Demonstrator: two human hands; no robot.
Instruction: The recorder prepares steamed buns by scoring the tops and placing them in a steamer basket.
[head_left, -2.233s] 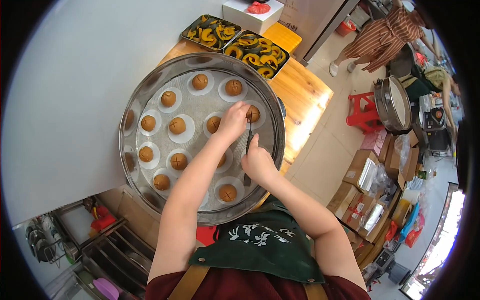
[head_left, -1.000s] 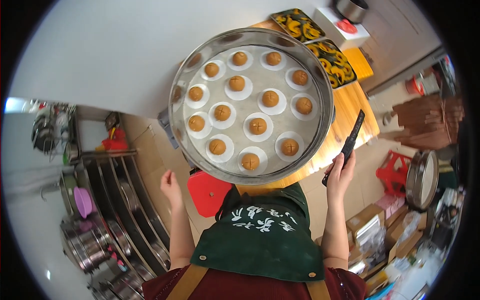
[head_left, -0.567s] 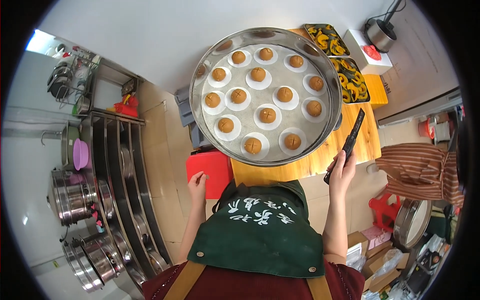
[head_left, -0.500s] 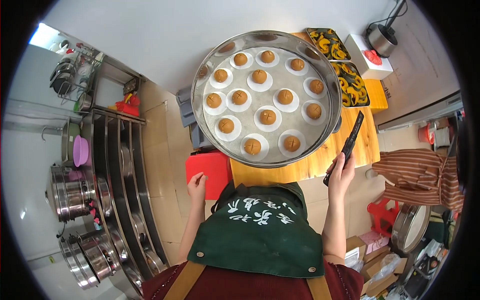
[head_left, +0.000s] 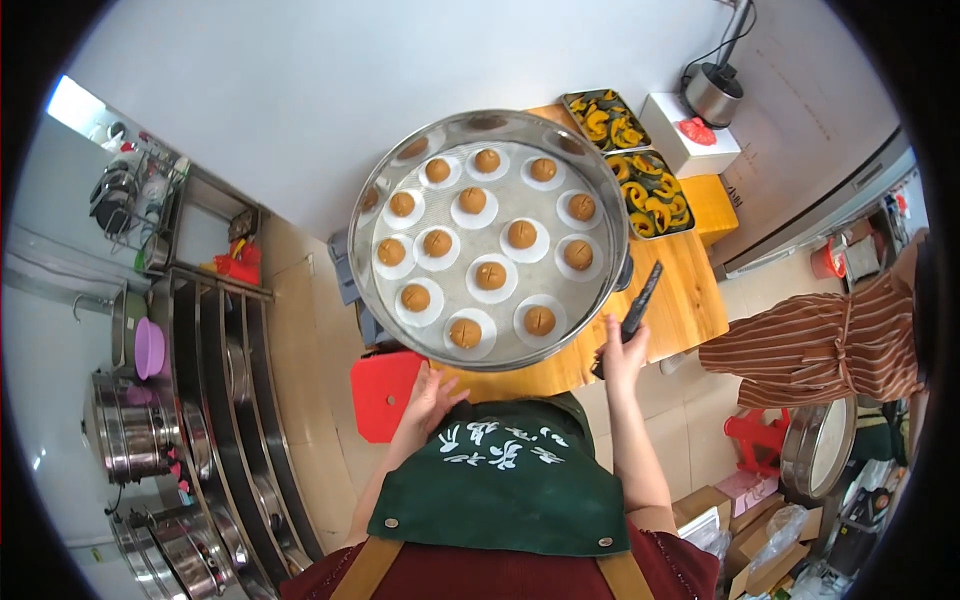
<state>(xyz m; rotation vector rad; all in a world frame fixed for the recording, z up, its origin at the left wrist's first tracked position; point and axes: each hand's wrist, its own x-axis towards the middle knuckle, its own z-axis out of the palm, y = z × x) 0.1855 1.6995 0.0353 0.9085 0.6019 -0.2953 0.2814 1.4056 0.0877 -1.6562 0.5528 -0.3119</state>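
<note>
A wide round metal steamer tray (head_left: 450, 280) stands at the far edge of the wooden table (head_left: 690, 310). Several round brown dough balls (head_left: 490, 276) sit in it, spaced apart, each on a white paper disc (head_left: 492, 296). Crosses are cut into the tops of those I can make out. My right hand (head_left: 624, 352) grips a slim black knife (head_left: 642, 300) by its lower end, right of the tray, the tip pointing away from me. Just short of the table's near left corner, my left hand (head_left: 428, 395) hangs with fingers apart and nothing in it, beside the green apron.
Two dark trays of pumpkin slices (head_left: 650, 195) lie at the back right, beside a white box (head_left: 690, 140). A red stool (head_left: 375, 400) stands to the left of the table. Metal shelving (head_left: 225, 340) runs along the left. Someone in a striped apron (head_left: 800, 345) stands at right.
My view has shifted, so the steamer tray sits lower and further left. My left hand has opened its fingers and come nearer the apron. The knife stays in my right hand.
</note>
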